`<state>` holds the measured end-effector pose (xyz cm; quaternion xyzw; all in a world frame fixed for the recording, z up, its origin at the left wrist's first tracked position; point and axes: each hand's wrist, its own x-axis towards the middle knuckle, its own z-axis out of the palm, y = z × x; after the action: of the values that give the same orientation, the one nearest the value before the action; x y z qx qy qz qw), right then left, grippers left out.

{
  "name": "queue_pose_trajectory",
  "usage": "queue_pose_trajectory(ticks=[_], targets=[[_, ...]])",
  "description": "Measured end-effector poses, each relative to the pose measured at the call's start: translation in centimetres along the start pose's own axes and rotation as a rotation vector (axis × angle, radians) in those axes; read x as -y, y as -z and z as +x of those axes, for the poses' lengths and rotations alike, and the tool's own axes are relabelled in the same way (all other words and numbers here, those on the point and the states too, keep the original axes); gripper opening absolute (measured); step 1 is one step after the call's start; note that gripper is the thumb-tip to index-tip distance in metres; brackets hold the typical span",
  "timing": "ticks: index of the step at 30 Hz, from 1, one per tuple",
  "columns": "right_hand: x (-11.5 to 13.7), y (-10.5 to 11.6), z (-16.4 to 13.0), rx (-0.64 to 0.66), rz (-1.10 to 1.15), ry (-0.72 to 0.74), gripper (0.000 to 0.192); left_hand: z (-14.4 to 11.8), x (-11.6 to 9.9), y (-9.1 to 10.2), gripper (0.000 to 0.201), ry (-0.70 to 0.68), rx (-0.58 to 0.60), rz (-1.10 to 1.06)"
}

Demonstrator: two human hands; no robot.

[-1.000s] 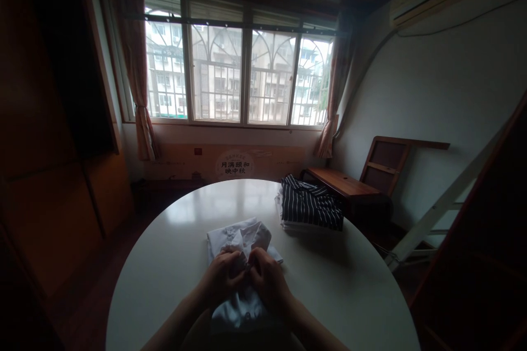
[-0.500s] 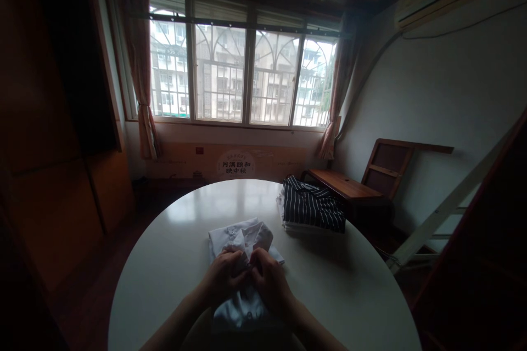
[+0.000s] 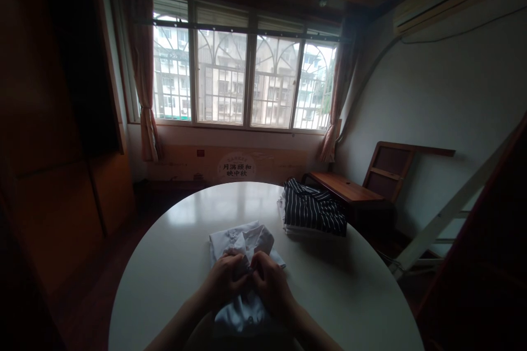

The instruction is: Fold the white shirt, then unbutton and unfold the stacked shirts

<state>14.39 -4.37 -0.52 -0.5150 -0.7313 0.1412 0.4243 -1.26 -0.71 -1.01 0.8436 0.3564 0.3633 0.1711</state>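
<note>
On round white table [image 3: 173, 279], left hand [image 3: 222, 281] and right hand [image 3: 272, 282] pinched white shirt [image 3: 242, 241] placket together; dim light, cramped fingertips, likely fumbled button or puckered cloth.

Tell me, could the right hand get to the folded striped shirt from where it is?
Probably yes: the right hand pinches the white shirt, and only bare table shows between it and the striped shirt.

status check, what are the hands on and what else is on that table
Left hand and right hand both pinching the white shirt at its front. Shirt lies on the round white table. Folded striped garment sits apart, far right.
</note>
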Motion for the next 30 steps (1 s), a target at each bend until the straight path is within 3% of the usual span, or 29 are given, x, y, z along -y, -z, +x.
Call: queue_pose_trajectory(ticks=[30], targets=[[-0.34,-0.13,0.19,-0.024,-0.008,0.012,0.018,-0.04,-0.06,-0.07,0.008,0.001,-0.008,-0.020]])
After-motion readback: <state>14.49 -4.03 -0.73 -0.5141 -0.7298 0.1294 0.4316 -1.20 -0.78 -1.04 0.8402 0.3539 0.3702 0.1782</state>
